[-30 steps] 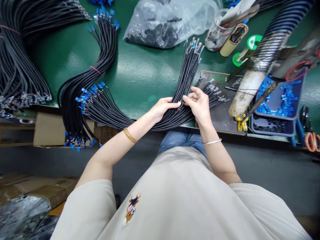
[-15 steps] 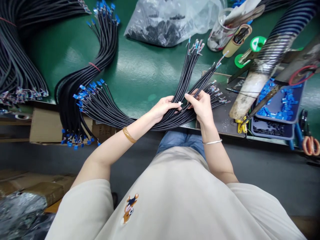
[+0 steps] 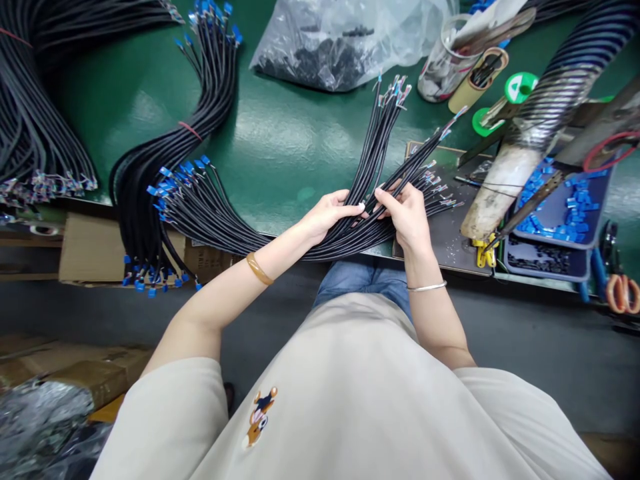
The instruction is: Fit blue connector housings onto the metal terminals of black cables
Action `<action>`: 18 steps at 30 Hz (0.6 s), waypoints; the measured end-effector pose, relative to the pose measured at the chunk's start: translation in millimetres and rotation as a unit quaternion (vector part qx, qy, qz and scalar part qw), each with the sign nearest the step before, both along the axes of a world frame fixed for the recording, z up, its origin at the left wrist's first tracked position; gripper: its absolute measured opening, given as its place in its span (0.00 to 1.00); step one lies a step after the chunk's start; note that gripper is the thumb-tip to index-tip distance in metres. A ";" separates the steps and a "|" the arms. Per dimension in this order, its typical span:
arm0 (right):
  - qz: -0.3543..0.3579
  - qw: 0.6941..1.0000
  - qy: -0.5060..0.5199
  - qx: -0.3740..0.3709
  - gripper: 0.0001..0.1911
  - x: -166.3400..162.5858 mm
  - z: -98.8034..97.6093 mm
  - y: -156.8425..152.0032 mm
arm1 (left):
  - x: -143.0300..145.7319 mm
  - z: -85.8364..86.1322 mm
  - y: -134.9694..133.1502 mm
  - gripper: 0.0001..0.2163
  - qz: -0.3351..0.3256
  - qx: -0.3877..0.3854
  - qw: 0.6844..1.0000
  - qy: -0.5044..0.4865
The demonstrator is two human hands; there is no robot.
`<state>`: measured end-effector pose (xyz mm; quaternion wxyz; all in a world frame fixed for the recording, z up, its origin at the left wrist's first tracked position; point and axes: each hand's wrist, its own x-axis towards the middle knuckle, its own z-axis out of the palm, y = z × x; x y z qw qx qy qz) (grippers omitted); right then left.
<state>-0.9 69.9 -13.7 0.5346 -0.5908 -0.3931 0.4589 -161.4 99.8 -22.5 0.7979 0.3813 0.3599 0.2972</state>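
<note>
A bundle of black cables curves along the table's front edge, with blue connectors on its left ends. To the right the bundle fans into separate groups with stripped, coloured wire ends. My left hand is closed round the group that points up and away, thumb on top. In my right hand, thumb and fingers pinch a few cables of the middle group. The lowest group runs beneath my right hand onto a dark board. My fingertips are partly hidden by the cables.
Other cable bundles lie at the left, some hanging over the edge. A plastic bag of black parts sits behind. At right are a ribbed hose, trays of blue connectors, a jar and orange-handled scissors.
My right hand has shifted slightly to the right, and the middle group of cables in it has swung a little rightward. My left hand stays almost where it was.
</note>
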 end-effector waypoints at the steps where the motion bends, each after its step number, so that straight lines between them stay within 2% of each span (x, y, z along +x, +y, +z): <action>1: 0.000 1.000 0.002 -0.003 0.20 -0.6 0.5 0.4 | -0.2 -0.4 0.0 0.11 0.000 0.002 1.000 -0.003; 4: 0.007 1.000 -0.012 -0.012 0.20 -2.1 1.6 3.1 | -0.4 0.1 -0.4 0.11 0.001 0.003 1.000 -0.004; 11: -0.006 0.998 -0.055 0.008 0.10 -2.3 0.3 3.8 | -0.7 3.4 -1.2 0.12 0.005 -0.023 1.000 -0.014; 18: -0.034 0.999 -0.040 -0.009 0.10 -2.1 0.1 1.2 | -1.3 0.8 -0.7 0.13 0.000 -0.014 1.000 -0.024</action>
